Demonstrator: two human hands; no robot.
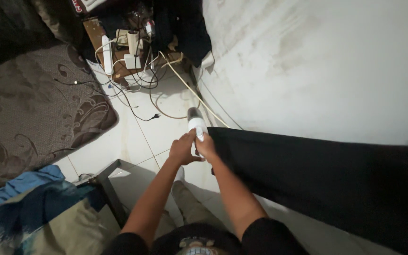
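While the head camera looks down over both forearms, the two hands meet at one object: a small white handheld device with a dark tip (196,123), held out in front of the person above a white tiled floor (133,137). What kind of device it is cannot be told for certain.

Containers: none is clearly visible. A low wooden stand (101,38) at the top of the view carries a white power strip (107,54), white adapters (132,60) and a tangle of cables (142,85); one dark cable ends in an unplugged black plug (155,115) lying on the tiles.

Position of the device relative to the grip: its lower white body sits between the two hands, while the dark tip projects beyond the fingers, pointing away from the person toward the cables.

Left hand (183,150): fingers curled closed around the device's lower left side, forearm extended straight forward.

Right hand (207,146): closed on the device's right side, fingers wrapped, touching the left hand; forearm angled inward from the right.

Just beside the right hand, a black cloth (317,174) hangs in front of a white stained wall (317,71). A patterned brown mattress (29,108) lies to the left, with blue fabric (29,184) near its lower edge.
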